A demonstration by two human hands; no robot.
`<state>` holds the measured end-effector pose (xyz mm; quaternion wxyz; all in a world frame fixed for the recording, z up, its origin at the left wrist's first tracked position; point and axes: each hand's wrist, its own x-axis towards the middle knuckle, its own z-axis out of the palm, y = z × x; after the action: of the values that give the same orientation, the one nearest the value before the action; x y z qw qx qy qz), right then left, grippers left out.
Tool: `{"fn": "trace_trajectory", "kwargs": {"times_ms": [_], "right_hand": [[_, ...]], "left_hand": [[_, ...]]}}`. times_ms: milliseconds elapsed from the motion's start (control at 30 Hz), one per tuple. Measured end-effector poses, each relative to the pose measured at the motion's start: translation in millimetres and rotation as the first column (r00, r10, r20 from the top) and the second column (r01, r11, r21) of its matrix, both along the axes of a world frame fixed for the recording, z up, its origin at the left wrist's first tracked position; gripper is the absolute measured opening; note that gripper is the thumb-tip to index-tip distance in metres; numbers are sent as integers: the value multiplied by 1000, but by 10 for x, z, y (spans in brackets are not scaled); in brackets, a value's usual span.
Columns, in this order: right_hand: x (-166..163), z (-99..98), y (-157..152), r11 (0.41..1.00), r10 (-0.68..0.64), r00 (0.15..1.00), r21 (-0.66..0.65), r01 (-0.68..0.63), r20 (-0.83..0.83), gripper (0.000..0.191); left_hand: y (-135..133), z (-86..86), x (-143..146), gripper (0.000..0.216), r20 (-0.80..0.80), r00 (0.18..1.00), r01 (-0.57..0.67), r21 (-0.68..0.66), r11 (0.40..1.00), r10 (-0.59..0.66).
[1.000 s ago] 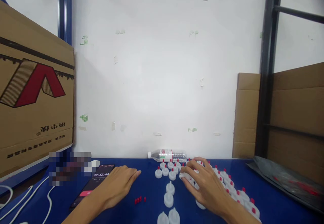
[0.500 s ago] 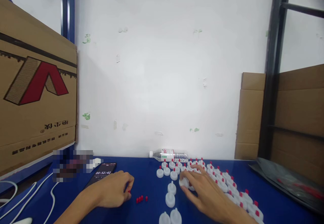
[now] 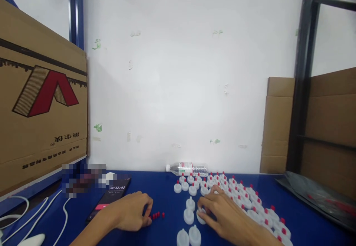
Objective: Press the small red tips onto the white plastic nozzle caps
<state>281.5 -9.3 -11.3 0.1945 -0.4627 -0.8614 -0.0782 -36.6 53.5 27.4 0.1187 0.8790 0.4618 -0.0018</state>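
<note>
My left hand rests on the blue table with its fingers curled, the fingertips right beside a small cluster of red tips. My right hand lies over the white caps, its fingers closed round one white cap near the middle. Plain white caps stand in a short column in front of me. Several white caps with red tips spread in rows to the right.
A phone showing a timer lies left of my left hand. A clear water bottle lies on its side by the white wall. Cardboard boxes stand at left and right. White cables trail at lower left.
My left hand curled from flat and drew back toward the red tips. My right hand moved down from the far caps and closed on a white cap near the column.
</note>
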Motion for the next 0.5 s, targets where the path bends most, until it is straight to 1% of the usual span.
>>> {"fn": "trace_trajectory", "kwargs": {"times_ms": [100,167,233,300,367,433,500], "right_hand": [[34,34,20,999,-6,999,44,7,-41,7],[85,78,61,991,-53,996,121,62,-71,16],[153,112,116,968,-127,988,206,142,-84,27],[223,115,171,946,-183,980,259,196,-72,33],[281,81,215,949,-183,982,252,187,-38,33],[319,25,241,968,-145,989,205,144,-11,31],[334,-28,248,981,-117,993,155,115,5,27]], "left_hand": [[-1,35,-16,9,4,1000,1,19,1000,-1],[4,40,-12,12,21,1000,-4,58,998,3],[10,29,17,15,48,999,-10,117,993,4],[13,11,69,23,76,997,-19,182,983,5],[11,-6,126,35,102,995,-34,238,971,10],[9,-20,170,45,125,992,-52,284,957,17],[10,-31,191,50,142,990,-70,319,945,25]]}}
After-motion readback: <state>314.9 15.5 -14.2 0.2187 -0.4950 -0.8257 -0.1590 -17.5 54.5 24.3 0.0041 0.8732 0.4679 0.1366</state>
